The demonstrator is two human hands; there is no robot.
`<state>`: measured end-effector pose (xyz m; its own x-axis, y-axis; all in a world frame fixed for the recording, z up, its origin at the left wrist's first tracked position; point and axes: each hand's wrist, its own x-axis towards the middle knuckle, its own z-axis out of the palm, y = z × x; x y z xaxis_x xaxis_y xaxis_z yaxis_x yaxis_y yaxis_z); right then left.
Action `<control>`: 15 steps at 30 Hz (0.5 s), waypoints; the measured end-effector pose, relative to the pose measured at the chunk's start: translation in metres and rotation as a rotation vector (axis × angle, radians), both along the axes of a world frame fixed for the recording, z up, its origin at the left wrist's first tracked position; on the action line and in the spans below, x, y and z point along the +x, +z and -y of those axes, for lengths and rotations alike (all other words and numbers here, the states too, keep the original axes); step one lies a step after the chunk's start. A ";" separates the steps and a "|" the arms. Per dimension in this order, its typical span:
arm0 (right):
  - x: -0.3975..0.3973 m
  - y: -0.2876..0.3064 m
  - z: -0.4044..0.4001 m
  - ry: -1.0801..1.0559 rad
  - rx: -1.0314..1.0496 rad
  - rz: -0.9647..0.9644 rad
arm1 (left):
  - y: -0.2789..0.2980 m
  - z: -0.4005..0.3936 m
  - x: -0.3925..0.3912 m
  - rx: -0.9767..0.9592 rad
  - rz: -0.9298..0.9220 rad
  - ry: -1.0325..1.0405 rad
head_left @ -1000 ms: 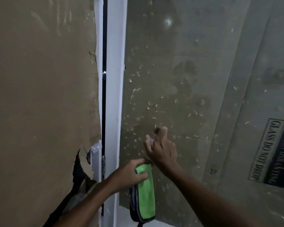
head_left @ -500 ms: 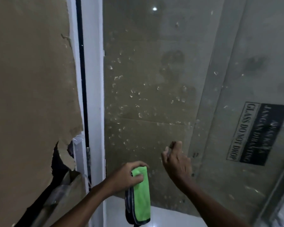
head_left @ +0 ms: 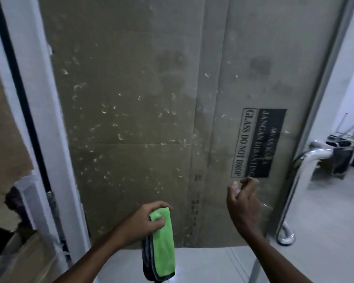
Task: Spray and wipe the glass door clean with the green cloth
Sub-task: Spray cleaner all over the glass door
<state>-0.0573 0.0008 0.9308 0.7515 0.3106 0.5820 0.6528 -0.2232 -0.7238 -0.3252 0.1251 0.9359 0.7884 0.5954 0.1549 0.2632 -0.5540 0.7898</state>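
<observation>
Both hands are raised before the glass door (head_left: 143,111), which fills the middle of the frame, speckled with droplets. Left hand (head_left: 143,221), lower centre, grips the folded green cloth (head_left: 164,237), which hangs downward. Right hand (head_left: 243,203), lower right, has fingers curled around something small and pale; I cannot tell what. A chrome door handle (head_left: 294,180) stands at right.

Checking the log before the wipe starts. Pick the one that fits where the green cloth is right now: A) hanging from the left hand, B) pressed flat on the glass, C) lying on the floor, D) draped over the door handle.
A: the green cloth dangles folded from the left hand, which pinches its top edge, off the glass door.
</observation>
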 end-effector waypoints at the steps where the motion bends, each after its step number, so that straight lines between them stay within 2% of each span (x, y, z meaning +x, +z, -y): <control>1: 0.006 -0.001 0.008 -0.046 -0.016 -0.021 | -0.001 0.002 0.004 -0.001 -0.003 -0.013; 4: 0.023 -0.009 0.031 -0.161 -0.068 -0.095 | -0.007 0.007 0.020 -0.028 0.003 -0.067; 9: 0.039 -0.024 0.058 -0.270 0.010 -0.132 | -0.024 0.007 0.041 -0.027 0.003 -0.101; 15: 0.057 -0.030 0.081 -0.330 -0.008 -0.159 | -0.036 0.011 0.069 0.006 0.005 -0.129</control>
